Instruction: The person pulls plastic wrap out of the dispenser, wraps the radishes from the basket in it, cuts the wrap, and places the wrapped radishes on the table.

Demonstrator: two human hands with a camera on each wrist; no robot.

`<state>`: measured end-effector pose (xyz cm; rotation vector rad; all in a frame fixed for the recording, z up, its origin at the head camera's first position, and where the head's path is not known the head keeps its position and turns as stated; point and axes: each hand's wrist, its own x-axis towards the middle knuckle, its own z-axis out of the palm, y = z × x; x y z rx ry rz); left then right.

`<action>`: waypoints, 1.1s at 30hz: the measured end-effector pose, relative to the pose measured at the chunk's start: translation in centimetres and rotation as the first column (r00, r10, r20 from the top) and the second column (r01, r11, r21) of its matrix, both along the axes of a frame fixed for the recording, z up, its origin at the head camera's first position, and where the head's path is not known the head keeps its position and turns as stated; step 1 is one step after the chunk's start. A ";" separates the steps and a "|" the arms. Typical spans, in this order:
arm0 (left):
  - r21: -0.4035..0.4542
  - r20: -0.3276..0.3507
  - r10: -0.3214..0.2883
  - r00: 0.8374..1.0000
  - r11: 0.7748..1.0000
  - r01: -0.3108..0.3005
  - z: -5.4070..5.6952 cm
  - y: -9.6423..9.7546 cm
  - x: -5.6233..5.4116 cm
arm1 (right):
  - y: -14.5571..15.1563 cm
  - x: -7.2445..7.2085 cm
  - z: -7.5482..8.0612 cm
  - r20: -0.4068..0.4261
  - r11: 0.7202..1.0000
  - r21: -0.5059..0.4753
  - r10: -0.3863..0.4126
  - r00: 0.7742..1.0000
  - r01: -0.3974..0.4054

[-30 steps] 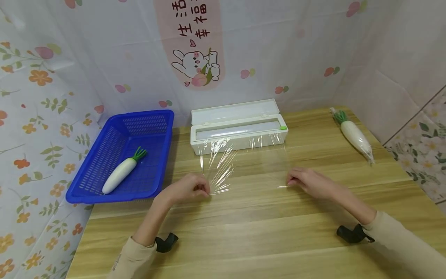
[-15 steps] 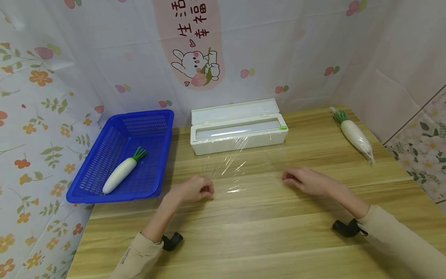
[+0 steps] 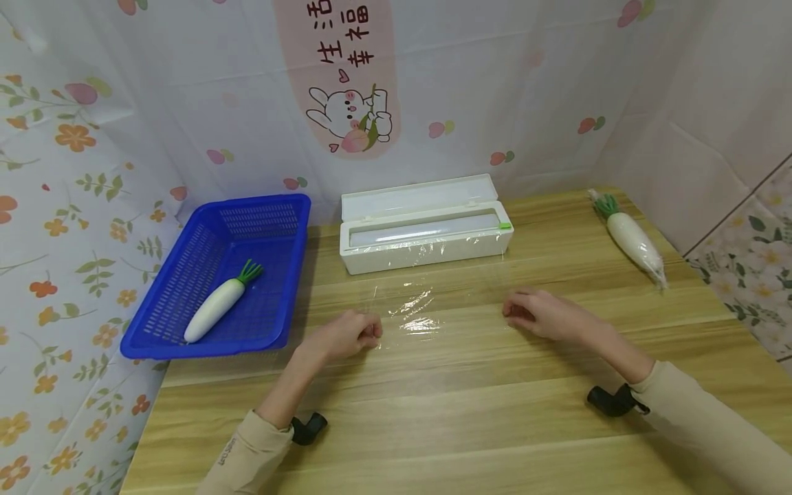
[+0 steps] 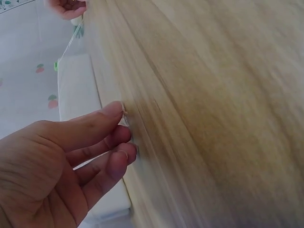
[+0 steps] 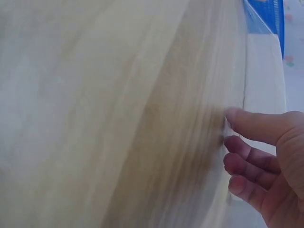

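A clear sheet of cling film (image 3: 421,324) runs from the white dispenser box (image 3: 427,253) towards me, low over the wooden table. My left hand (image 3: 346,335) pinches its near left corner; in the left wrist view, the thumb and fingertips (image 4: 114,109) meet the film's edge. At the near right corner, my right hand (image 3: 541,313) holds the film with fingers curled. In the right wrist view the right thumb (image 5: 240,122) and index fingertip stand slightly apart at the film, which is hard to see there. The box's lid (image 3: 421,197) is raised, showing the white roll (image 3: 427,229) inside.
A blue plastic basket (image 3: 295,275) stands left of the box with a white radish (image 3: 215,309) in it. At the back right lies another radish (image 3: 634,240), wrapped in film. A green slider (image 3: 504,225) sits at the box's right end. Printed cloth hangs behind.
Both hands have drawn slightly closer together, the left moving right and the right moving left. The film's sharp stretched creases have faded, and its shine now lies lower and flatter.
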<state>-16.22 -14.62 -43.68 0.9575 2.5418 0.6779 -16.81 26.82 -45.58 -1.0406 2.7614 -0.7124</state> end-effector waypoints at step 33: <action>0.135 -0.083 0.099 0.992 0.987 -0.087 3.0 -1.5 -0.8 | 0.9 -1.1 -0.6 0.082 0.998 -0.063 0.028 0.996 -0.023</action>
